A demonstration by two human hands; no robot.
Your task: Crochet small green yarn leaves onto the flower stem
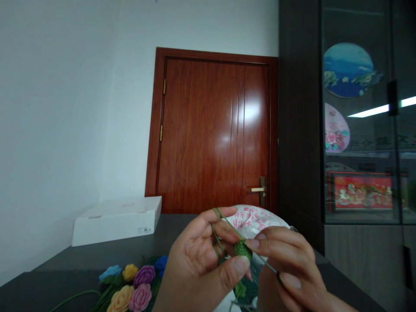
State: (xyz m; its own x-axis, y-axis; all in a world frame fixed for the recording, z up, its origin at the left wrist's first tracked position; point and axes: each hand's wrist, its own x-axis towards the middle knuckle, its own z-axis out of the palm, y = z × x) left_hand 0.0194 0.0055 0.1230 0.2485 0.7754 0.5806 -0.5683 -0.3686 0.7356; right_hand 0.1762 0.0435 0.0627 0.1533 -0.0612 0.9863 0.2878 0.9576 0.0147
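A small green crochet piece is seen in the lower middle of the frame, where it is pinched between the thumb and the fingers of the left hand. Green yarn is wound over the left index finger and is led down to the piece. The right hand is placed just right of the piece, with its fingers pressed together around a thin crochet hook, and its fingertips are touching the piece. Behind the hands, a white plastic bag with pink print is partly hidden. In the lower left of the frame, crochet flowers in blue, yellow, purple and pink are laid on a dark table. A flat white box is placed on the table at the left, near the wall. A red-brown door is seen in the middle of the frame, and a dark glass cabinet is standing at the right.
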